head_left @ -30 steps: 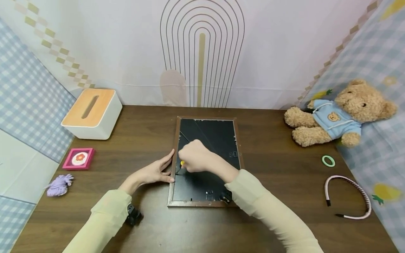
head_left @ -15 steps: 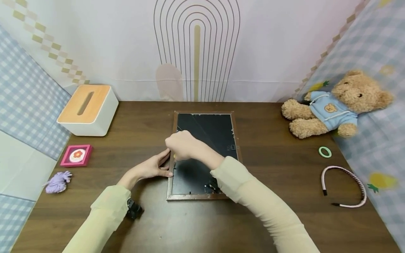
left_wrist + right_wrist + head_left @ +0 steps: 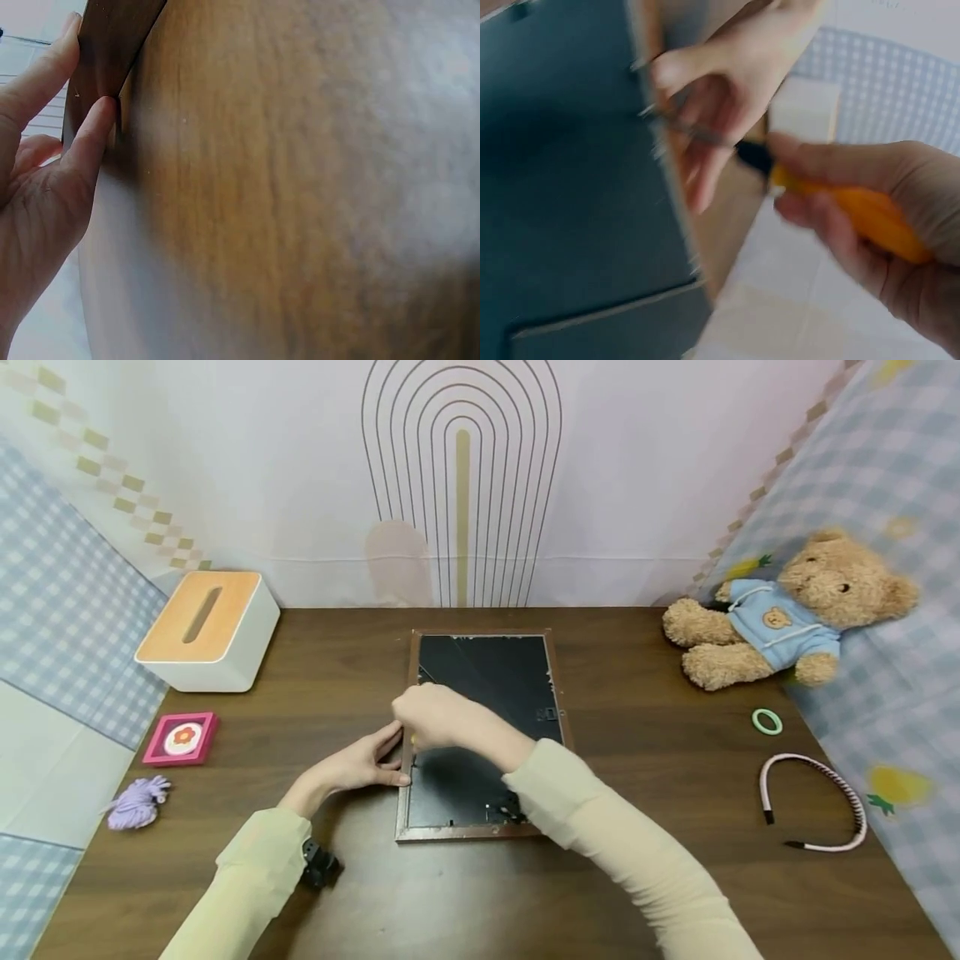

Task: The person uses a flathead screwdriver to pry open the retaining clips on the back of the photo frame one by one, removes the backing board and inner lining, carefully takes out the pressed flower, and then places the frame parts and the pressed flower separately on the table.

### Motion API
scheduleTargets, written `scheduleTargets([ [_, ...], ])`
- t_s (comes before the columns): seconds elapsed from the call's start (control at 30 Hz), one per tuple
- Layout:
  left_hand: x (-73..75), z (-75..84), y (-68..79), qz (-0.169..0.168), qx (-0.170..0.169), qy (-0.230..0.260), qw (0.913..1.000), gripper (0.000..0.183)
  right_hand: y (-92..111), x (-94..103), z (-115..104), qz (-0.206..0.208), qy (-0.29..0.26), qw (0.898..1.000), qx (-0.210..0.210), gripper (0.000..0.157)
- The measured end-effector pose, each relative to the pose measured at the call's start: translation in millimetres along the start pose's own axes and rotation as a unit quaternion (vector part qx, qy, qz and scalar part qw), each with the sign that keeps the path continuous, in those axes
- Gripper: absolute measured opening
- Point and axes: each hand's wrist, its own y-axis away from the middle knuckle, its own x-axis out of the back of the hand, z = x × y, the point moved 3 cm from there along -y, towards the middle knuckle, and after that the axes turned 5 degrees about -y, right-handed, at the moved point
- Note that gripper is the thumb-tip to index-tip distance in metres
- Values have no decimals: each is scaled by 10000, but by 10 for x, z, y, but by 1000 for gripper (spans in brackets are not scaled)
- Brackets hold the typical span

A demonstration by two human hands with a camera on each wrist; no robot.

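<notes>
A picture frame [image 3: 480, 832] lies face down on the table, its black backing board [image 3: 491, 664] upward. My left hand [image 3: 356, 766] rests against the frame's left side. In the left wrist view, its extended fingers touch the brown outer edge [image 3: 112, 49]. My right hand [image 3: 450, 717] grips a screwdriver [image 3: 874, 214] by its yellow-orange handle. In the right wrist view, the screwdriver's metal shaft reaches over the frame's rim, with its tip at a small metal tab [image 3: 646, 112] along the board's edge. The right hand hides most of the tool in the head view.
A tissue box [image 3: 210, 631], a pink box [image 3: 180, 739] and purple yarn [image 3: 138, 803] are at left. A teddy bear [image 3: 787, 614], a green ring [image 3: 767, 722] and a headband [image 3: 855, 806] are at right. A curtain stands behind the table [image 3: 637, 710].
My right hand has shifted left with the screwdriver, from over the backing board to the frame's left rim. The left hand keeps its place at the frame's side. The head view has shifted slightly.
</notes>
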Motion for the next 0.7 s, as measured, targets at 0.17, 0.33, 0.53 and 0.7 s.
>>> scheduleTargets([
  [0.17,-8,3,-3,-130,276,163,9994,107,172,-127,300,102,-1831,9822,-396,10],
  [0.33,-7,-2,2,-108,317,168,9993,107,238,-186,401,138,-2521,9664,-489,11],
  [0.53,-7,-5,4,-99,232,185,9995,107,146,-138,325,307,-2646,9632,-354,5],
  [0.7,-6,6,-6,-82,-5,224,9997,106,21,-65,205,247,-2378,9709,-118,9],
])
